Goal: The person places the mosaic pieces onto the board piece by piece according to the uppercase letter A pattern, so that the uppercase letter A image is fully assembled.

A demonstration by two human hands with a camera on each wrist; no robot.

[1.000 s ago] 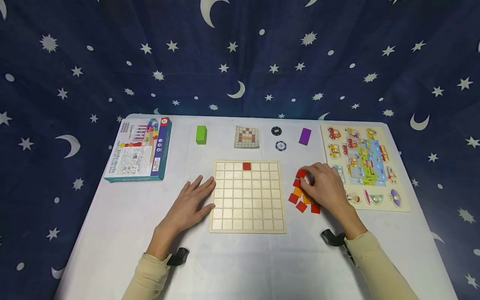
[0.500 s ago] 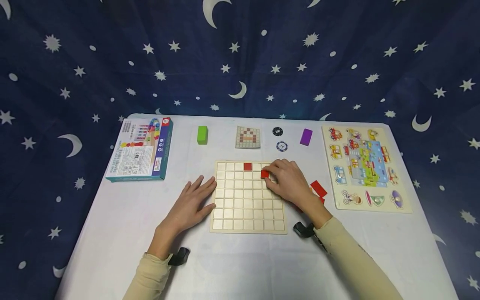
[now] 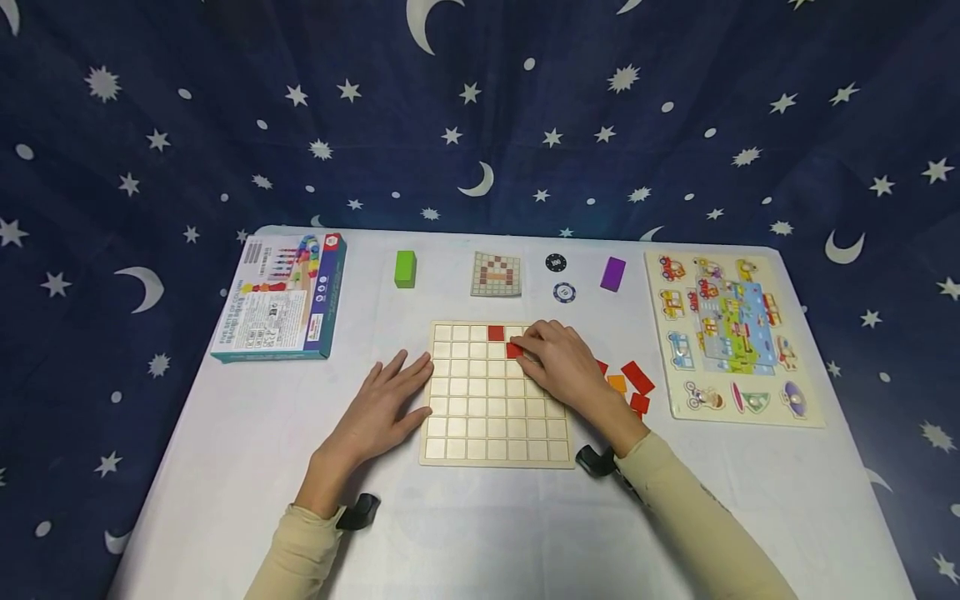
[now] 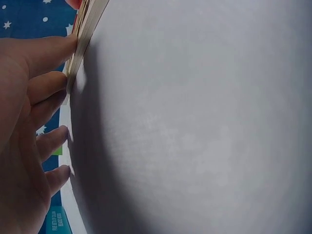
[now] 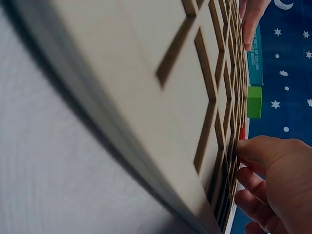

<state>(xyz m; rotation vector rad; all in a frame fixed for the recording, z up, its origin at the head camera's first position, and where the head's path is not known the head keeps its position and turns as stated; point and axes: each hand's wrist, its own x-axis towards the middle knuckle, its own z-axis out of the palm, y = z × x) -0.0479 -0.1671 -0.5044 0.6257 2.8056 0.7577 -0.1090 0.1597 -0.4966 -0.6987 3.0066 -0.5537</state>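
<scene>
Right hand [image 3: 558, 362] with red tile [image 3: 513, 351], from loose pile onto grid board [image 3: 480, 417], second row.

A dark blue fabric backdrop [image 3: 480, 108] printed with white stars and crescent moons hangs behind and to both sides, filling the whole upper scene and dropping past the table edges. In front of it stands a rectangular table under a plain white cloth [image 3: 487, 533], its far corners rounded against the fabric. The light is even and soft, falling from above, with only faint shadows on the cloth. No floor or window shows.
</scene>
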